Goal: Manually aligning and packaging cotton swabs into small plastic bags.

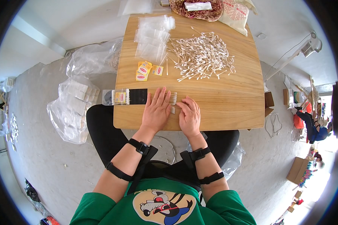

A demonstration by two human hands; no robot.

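Head cam looking down: both hands are lying flat on the wooden table (pixel 221 108), fingers spread, not gripping anything. The left hand (pixel 156 110) is pressing on a short row of cotton swabs (pixel 172 98) next to a black strip (pixel 138 96), and the right hand (pixel 189 116) is touching the swabs' other side. A big loose swab pile (pixel 201 56) is sitting further back, beside clear bags (pixel 152 37) and yellow labels (pixel 144 70).

The left hand (pixel 156 109) hides most of the cotton swab row (pixel 172 99) beneath it. At twelve o'clock the patterned cushion (pixel 197 10) is cut off by the edge. The yellow labels (pixel 145 70) are too small to read.
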